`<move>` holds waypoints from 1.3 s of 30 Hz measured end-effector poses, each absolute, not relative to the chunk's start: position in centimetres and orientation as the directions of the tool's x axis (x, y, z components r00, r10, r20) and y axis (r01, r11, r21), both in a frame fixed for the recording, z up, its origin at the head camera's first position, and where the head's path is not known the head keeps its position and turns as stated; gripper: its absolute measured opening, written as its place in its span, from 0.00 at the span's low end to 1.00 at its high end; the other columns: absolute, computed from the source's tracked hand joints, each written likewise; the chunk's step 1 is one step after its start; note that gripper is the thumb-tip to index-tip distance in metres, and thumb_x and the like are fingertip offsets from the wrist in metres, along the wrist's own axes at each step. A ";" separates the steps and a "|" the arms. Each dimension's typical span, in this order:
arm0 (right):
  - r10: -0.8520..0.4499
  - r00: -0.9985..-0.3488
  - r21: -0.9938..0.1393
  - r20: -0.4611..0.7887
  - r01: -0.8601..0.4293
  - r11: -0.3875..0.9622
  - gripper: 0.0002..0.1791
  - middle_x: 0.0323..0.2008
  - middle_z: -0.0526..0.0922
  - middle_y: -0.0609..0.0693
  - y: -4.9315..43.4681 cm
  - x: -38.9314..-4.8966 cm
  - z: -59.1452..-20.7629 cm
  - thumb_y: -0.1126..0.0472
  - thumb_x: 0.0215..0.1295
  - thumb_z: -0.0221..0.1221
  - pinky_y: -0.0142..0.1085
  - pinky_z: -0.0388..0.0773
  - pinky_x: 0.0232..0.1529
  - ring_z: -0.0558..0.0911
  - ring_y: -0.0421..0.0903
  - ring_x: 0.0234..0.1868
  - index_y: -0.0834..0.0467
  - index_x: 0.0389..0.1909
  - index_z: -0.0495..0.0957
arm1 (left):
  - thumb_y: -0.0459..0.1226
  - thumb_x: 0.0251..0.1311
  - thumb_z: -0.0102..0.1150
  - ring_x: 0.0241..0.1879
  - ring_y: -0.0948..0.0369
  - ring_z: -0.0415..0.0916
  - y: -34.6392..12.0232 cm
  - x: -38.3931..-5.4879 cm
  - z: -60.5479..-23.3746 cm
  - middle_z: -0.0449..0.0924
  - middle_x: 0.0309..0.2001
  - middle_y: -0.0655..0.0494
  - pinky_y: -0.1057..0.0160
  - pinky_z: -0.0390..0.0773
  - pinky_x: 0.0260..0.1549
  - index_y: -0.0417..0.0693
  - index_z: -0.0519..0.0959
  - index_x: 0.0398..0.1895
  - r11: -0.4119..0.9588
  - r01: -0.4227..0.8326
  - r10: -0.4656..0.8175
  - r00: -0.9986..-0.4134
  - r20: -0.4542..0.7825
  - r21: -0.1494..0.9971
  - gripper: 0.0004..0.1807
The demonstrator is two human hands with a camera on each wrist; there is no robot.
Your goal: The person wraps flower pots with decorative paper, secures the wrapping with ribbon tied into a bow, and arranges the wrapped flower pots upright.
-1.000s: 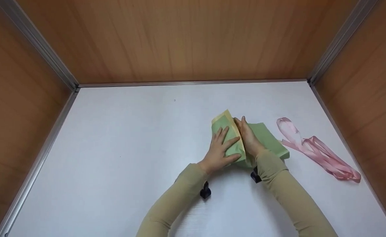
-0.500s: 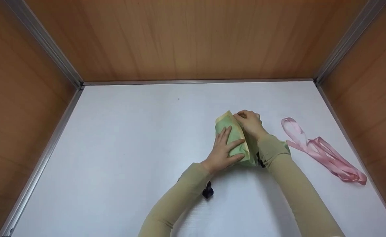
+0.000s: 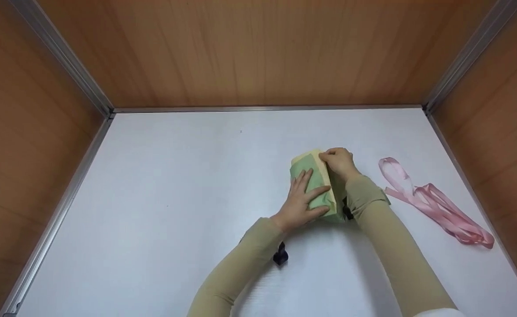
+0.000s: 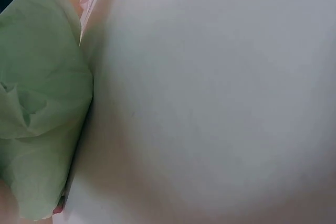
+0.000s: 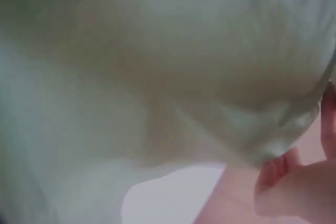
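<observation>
A piece of green wrapping paper (image 3: 303, 165) with a pale yellow border stands folded up in a bundle right of the table's middle. My left hand (image 3: 300, 203) rests on its left face with the fingers spread. At the far upper corner, my right hand (image 3: 340, 162) pinches the yellow edge between thumb and fingers. Creased green paper (image 4: 44, 77) fills the left side of the left wrist view. In the right wrist view, my right hand's fingers (image 5: 294, 187) hold a gathered corner of the paper (image 5: 252, 135). Whatever lies inside the paper is hidden.
A loosely folded pink ribbon (image 3: 443, 215) lies on the white table (image 3: 175, 198) to the right of the paper. Wooden panels (image 3: 258, 53) with metal edging enclose the back and both sides.
My right hand has gone from lying flat along the paper's right side to pinching its far edge. More of the yellow border shows now. The left hand stays on the paper.
</observation>
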State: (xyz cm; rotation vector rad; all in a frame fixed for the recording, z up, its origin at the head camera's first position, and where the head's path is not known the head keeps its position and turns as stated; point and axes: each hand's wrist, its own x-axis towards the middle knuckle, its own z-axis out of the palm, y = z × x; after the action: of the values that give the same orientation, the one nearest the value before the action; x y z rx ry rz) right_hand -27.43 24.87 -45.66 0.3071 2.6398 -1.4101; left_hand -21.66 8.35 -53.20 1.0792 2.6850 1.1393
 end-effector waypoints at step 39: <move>0.003 -0.741 -0.562 -0.671 0.512 0.650 0.55 0.70 0.35 0.75 35.0 -22.4 -45.0 0.39 0.66 0.48 0.61 0.57 0.64 0.47 0.72 0.69 0.66 0.71 0.23 | 0.56 0.64 0.50 0.73 0.50 0.45 8.4 -23.3 -52.1 0.58 0.70 0.51 0.43 0.43 0.70 0.60 0.74 0.59 0.529 0.764 0.724 -0.633 0.274 0.370 0.24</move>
State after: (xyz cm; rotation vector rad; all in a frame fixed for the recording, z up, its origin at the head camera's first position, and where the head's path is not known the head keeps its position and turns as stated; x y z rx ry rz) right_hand -22.42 35.04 -44.99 0.3980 2.2218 -1.0214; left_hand -23.30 8.35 -52.10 1.3761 2.8211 0.7523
